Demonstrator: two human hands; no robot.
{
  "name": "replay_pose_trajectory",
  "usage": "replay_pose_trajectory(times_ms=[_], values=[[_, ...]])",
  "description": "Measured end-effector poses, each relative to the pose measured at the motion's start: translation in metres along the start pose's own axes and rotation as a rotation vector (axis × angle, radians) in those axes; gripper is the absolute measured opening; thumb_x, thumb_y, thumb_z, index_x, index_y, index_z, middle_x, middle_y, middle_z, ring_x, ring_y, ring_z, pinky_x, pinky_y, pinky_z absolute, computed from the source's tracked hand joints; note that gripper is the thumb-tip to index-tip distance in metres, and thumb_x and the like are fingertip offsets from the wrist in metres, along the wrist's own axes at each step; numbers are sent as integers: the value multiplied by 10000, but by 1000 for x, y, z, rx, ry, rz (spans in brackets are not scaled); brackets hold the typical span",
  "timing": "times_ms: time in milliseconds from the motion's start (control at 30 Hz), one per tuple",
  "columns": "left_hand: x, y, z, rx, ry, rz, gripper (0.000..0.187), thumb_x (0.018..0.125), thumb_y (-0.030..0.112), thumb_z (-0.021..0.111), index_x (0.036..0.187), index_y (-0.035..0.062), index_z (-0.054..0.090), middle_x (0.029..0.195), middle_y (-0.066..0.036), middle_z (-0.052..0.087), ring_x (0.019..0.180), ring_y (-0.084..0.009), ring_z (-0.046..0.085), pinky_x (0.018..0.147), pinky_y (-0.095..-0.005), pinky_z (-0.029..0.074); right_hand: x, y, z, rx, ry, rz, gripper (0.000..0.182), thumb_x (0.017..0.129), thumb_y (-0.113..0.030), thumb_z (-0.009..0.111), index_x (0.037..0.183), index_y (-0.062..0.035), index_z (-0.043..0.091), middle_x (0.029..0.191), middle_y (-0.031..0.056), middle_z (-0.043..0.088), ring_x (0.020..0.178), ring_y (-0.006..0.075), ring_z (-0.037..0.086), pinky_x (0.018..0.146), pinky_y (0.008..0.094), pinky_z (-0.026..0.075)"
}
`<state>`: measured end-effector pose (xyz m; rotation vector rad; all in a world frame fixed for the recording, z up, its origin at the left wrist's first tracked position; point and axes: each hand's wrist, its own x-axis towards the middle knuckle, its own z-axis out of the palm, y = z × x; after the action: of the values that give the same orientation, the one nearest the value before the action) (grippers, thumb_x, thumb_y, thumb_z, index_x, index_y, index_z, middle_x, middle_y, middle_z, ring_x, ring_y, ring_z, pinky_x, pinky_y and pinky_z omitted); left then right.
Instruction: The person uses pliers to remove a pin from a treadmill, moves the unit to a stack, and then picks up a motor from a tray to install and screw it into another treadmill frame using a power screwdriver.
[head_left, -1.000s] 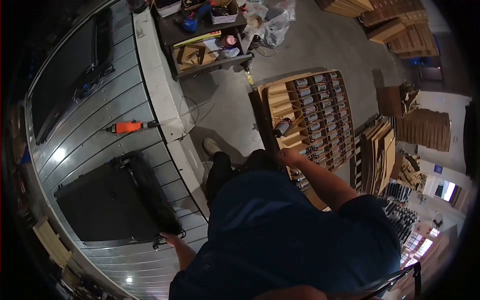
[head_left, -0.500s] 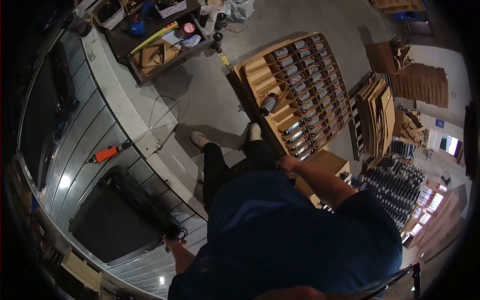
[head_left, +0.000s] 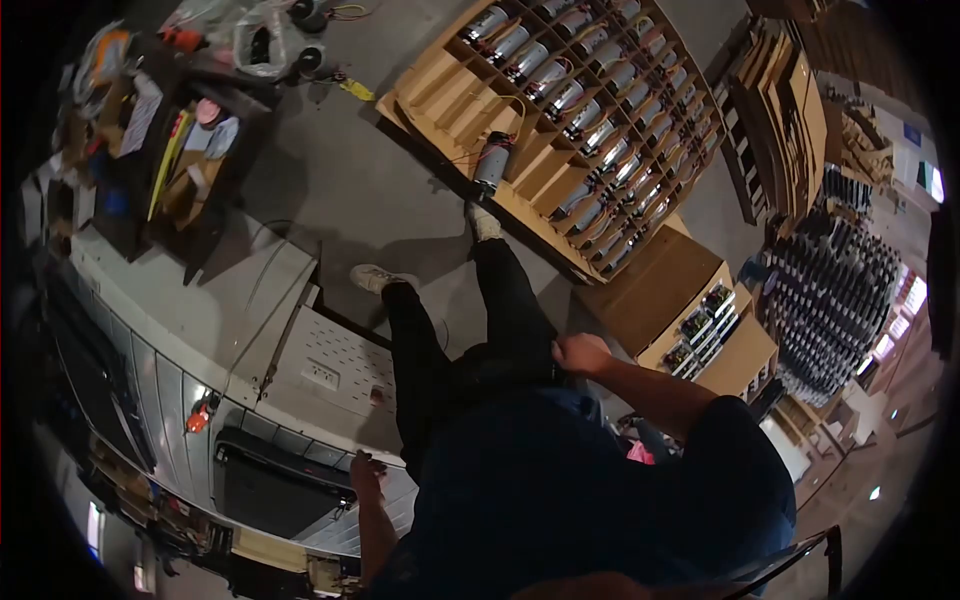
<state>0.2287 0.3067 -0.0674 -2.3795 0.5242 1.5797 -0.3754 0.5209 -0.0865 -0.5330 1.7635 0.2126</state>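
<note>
My left hand point(head_left: 368, 476) hangs over the metal slatted bench point(head_left: 170, 400), beside the end of a black flat unit with a raised bar point(head_left: 280, 490). Its fingers are loosely spread and nothing shows in them. My right hand point(head_left: 582, 355) is curled closed beside my hip, against the dark trousers, with nothing visible in it. Farther along the bench lies an orange power tool point(head_left: 198, 416). Ahead of my feet, a cylindrical motor point(head_left: 493, 162) with wires rests on the edge of a divided cardboard box point(head_left: 455, 105) holding several similar motors.
At upper left is a dark cart point(head_left: 240, 130) with tools and a yellow level point(head_left: 170, 160). A brown carton point(head_left: 650, 290) stands right of the divided box. Flattened cardboard point(head_left: 780, 120) is stacked farther right. A loose cable point(head_left: 262, 310) crosses the bench's pale side.
My left hand has come away from the end of the black unit. The view has shifted, bringing the motor box closer, and my right hand stays near my hip.
</note>
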Motion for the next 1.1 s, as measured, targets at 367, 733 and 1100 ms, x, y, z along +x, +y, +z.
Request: replay_pose_trajectory(times_ms=[367,733,1100], values=[[-18,199,303,469,-214,213,429,1100,465,573,1259,72,640,1097,-42,702,1054,-186,653,971,-401,505,292,233,46,1384,152,442,260,1015,-249,643,1042,1,712,842,78,717,724,200,668,686,385,545],[-11,209,334,596,16,30,657,1099,566,490,1358,-28,594,1070,-141,752,1006,-258,724,887,-425,564,571,299,69,1398,943,418,551,889,-253,799,1330,28,622,1196,212,710,1108,365,680,987,428,523],[32,181,315,590,-70,41,577,1120,552,458,1222,13,634,921,-78,693,778,-164,619,692,-324,478,586,250,25,1161,873,916,920,766,-490,887,1401,10,447,1363,297,515,1255,520,565,1028,558,510]])
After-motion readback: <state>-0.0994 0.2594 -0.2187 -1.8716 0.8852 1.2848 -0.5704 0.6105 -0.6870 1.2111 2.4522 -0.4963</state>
